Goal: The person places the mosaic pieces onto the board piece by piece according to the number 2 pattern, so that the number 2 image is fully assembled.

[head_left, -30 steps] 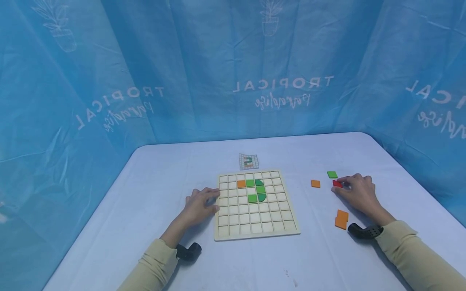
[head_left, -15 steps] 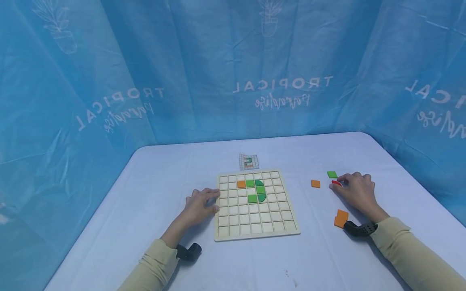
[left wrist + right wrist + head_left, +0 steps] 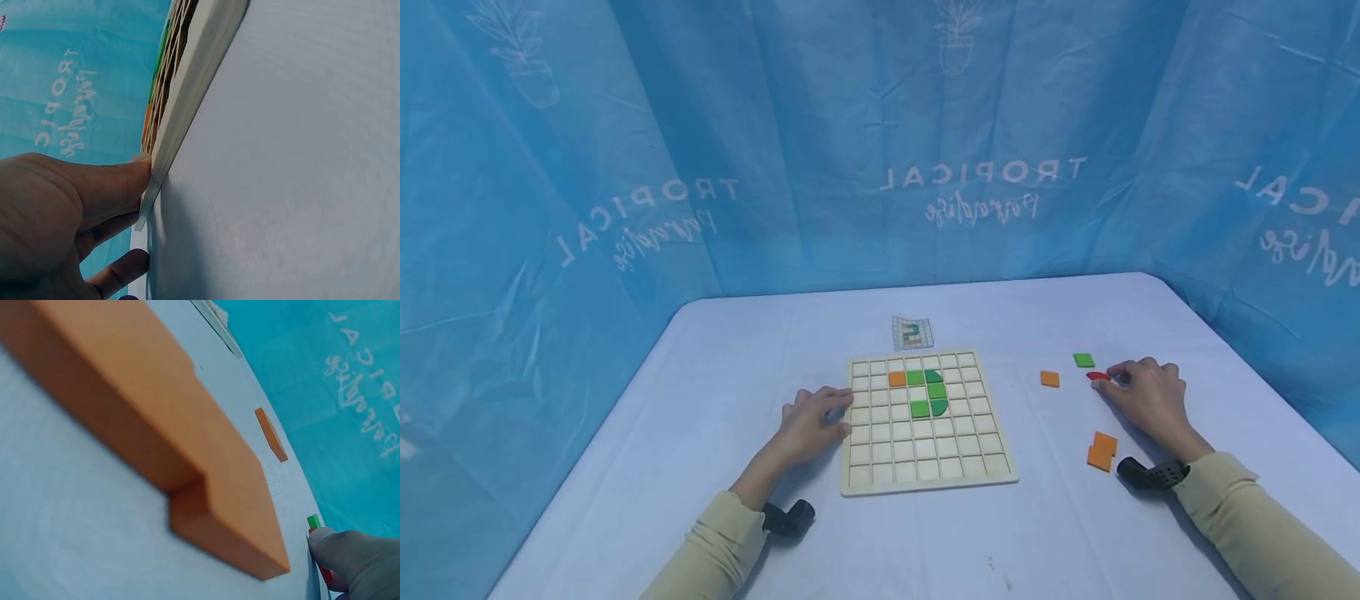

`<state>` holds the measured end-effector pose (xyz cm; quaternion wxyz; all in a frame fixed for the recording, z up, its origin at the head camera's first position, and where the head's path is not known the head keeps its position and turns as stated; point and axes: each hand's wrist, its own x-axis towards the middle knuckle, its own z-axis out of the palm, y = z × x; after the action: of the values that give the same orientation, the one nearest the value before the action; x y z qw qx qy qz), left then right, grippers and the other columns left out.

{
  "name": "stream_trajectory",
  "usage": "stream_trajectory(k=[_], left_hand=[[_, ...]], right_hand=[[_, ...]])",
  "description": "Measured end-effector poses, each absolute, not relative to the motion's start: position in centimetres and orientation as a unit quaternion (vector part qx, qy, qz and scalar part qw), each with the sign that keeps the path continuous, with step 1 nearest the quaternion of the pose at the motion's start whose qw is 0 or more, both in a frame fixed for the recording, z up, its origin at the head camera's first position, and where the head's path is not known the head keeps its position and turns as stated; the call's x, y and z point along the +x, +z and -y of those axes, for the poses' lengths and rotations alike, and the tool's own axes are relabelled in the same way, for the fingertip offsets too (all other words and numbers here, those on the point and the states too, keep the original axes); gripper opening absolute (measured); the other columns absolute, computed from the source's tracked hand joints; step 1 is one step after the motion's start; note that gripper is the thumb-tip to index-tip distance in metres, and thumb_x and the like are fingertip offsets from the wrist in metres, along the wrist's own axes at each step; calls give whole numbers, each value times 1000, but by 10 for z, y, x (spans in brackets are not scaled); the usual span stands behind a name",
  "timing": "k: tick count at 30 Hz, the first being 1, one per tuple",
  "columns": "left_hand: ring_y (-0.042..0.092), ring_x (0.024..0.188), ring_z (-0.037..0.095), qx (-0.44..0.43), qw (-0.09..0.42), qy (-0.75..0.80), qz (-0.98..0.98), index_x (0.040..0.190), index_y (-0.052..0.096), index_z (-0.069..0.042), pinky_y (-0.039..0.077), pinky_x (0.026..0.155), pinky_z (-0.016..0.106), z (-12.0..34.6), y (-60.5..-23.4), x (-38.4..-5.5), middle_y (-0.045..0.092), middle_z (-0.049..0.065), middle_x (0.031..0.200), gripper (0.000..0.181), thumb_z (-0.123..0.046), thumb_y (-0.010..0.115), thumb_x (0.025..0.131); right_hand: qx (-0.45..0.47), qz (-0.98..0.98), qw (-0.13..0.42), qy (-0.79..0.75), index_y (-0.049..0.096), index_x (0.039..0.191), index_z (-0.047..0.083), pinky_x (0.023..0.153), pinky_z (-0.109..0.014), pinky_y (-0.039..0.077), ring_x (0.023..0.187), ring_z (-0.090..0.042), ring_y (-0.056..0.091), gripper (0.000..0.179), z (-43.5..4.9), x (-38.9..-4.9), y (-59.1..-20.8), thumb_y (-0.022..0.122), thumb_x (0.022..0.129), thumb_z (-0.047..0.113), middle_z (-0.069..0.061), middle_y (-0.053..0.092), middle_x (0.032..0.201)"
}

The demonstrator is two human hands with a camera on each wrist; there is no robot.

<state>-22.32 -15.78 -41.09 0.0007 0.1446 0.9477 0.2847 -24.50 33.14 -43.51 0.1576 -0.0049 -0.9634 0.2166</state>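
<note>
In the head view, my left hand [image 3: 808, 425] lies at the left edge of a pale wooden grid board [image 3: 895, 477], its thumb and forefinger touching that edge. The left wrist view shows the thumb [image 3: 112, 184] pressed against the side of the board. One orange square tile [image 3: 898, 380] and several green tiles [image 3: 937, 390], some with a rounded side, sit in the grid. Far to the right, my right hand [image 3: 1150, 400] pinches a small red tile [image 3: 1098, 376] with a curved edge between thumb and forefinger, low over the white table.
A small printed pattern card [image 3: 913, 333] lies behind the board. Around the right hand are a green tile [image 3: 1084, 360], a single orange tile [image 3: 1050, 379] and overlapping orange tiles [image 3: 1102, 451] nearer the wrist. A blue printed curtain [image 3: 880, 233] hangs behind the table.
My right hand shifted slightly left, then back to the right, and the red tile has turned in its fingertips. The left hand and the board stay in place.
</note>
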Motion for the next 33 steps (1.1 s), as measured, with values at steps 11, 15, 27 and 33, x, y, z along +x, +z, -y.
stream_trajectory(k=[11, 15, 27, 33], left_hand=[[42, 103, 23, 150, -1, 290, -945, 129, 61, -6, 27, 80, 44, 159, -413, -223, 55, 2, 134, 45, -16, 71, 86], [42, 103, 23, 150, -2, 289, -946, 129, 61, -6, 27, 80, 44, 159, -413, -223, 55, 2, 134, 44, -16, 70, 87], [42, 102, 23, 140, -4, 281, -949, 129, 62, -7, 28, 80, 43, 158, -411, -224, 55, 1, 134, 45, -17, 71, 86], [42, 100, 22, 143, -2, 284, -948, 129, 61, -7, 28, 81, 44, 158, -411, -223, 55, 2, 134, 45, -17, 71, 86]], right_hand=[[-2, 959, 175, 225, 66, 103, -12, 74, -52, 28, 93, -44, 39, 32, -332, -244, -437, 72, 85, 14, -27, 55, 95], [7, 955, 186, 232, 66, 104, -12, 74, -52, 28, 95, -45, 39, 33, -332, -244, -436, 73, 84, 14, -28, 55, 97], [63, 939, 210, 266, 67, 102, -9, 69, -44, 33, 95, -39, 41, 30, -303, -241, -416, 76, 82, 11, -23, 57, 97], [90, 930, 219, 280, 69, 102, -6, 69, -43, 34, 92, -35, 42, 29, -280, -239, -413, 78, 79, 10, -19, 59, 93]])
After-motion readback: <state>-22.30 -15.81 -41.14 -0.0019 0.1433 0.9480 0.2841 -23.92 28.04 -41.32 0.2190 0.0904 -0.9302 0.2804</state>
